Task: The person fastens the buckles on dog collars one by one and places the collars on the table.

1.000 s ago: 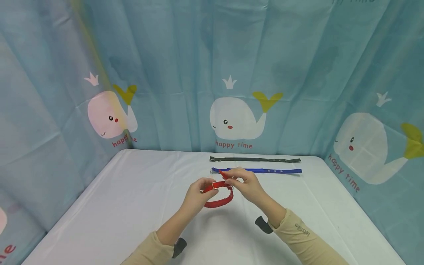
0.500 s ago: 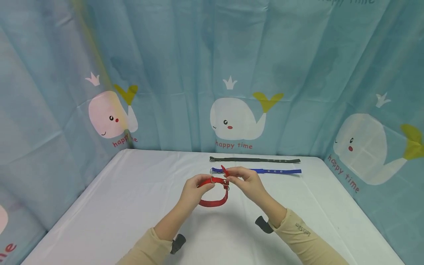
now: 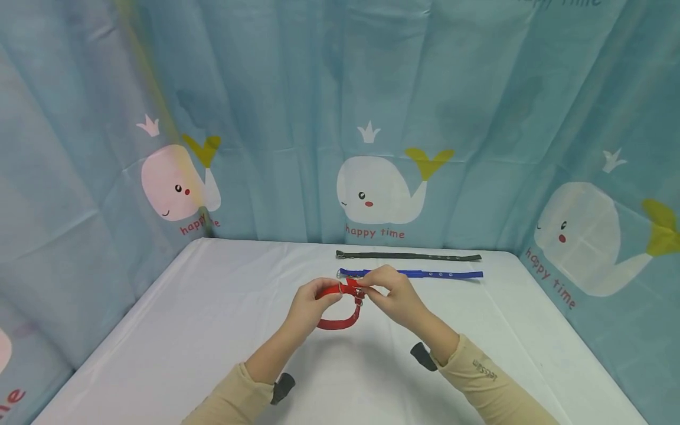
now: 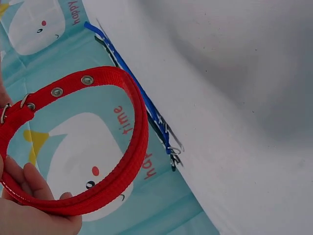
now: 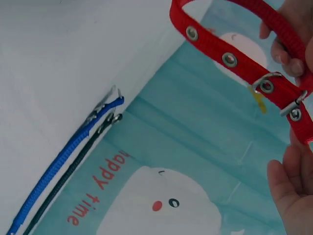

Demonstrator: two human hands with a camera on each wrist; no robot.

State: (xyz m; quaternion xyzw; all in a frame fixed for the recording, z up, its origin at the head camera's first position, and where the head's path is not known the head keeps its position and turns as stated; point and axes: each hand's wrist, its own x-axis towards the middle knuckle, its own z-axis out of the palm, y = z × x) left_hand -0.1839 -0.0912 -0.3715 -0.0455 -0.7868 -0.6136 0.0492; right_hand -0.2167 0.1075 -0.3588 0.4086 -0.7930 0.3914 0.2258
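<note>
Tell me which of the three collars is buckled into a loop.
The red webbing collar, held up between the left hand and right hand. The blue collar and the dark collar lie flat and straight on the white table.

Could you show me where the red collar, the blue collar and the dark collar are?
red collar (image 3: 340, 323): head view, lower loop of the strap.
blue collar (image 3: 425, 274): head view, middle of the strap.
dark collar (image 3: 409, 256): head view, middle of the strap.

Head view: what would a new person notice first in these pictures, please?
First, the red collar, looped and held above the white table by the left hand and the right hand. Behind them, a blue collar and a dark collar lie straight, side by side, before the whale-print curtain.
</note>
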